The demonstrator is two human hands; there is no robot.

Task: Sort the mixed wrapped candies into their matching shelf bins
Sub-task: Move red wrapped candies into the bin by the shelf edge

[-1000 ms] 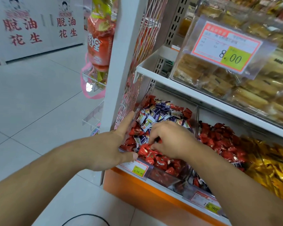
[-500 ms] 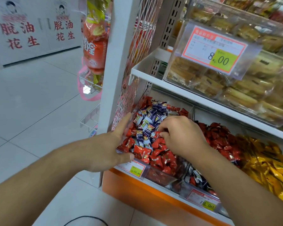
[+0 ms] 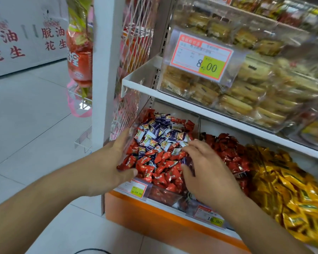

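Observation:
A clear bin (image 3: 155,196) on the lower shelf holds red wrapped candies (image 3: 163,167) mixed with purple-and-white candies (image 3: 159,132) heaped toward its back. My left hand (image 3: 112,165) grips the bin's front left corner, thumb over the front rim and fingers along the left wall. At the bin's right side, my right hand (image 3: 204,169) reaches into the pile with bent fingers and appears to pinch a dark wrapped candy between thumb and fingertips. To the right sits a bin of red candies (image 3: 229,154), then a pile of yellow candies (image 3: 293,191).
Price tags (image 3: 137,188) hang on the bin fronts above an orange shelf base (image 3: 154,222). The white shelf above (image 3: 200,107) carries clear boxes of pastries with an 8.00 label (image 3: 204,55). A white upright post (image 3: 103,70) and tiled floor lie to the left.
My right hand has shifted from the middle of the mixed pile toward the bin's right front. My left hand keeps its hold on the bin's corner.

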